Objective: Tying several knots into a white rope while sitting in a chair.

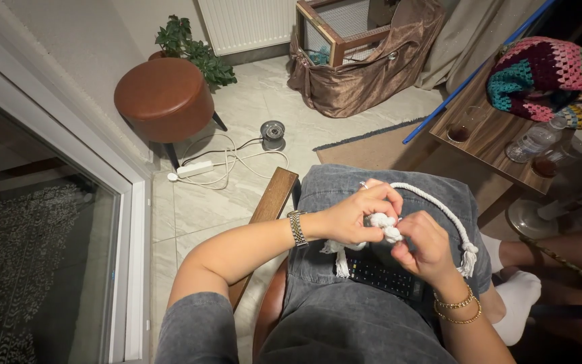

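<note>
Marble-look floor (250, 101), glass door along left edge, brown stool (164, 98) and power strip (195, 168) beyond knees. White rope (439, 205) lies over lap; knotted middle mostly hidden between hands, one frayed end (468, 259) hanging past right thigh. Left hand (358, 214) (watch on wrist) curled over knot (386, 226), gripping it. Right hand (428, 248) pinches knot from below, fingers bent. Black remote (385, 276) on lap, partly covered. Side table (493, 145) cut off at right.

The person wears grey denim clothing (365, 317), a metal-band wristwatch (297, 228) on the left wrist, and gold bead bracelets (457, 308) on the right.
</note>
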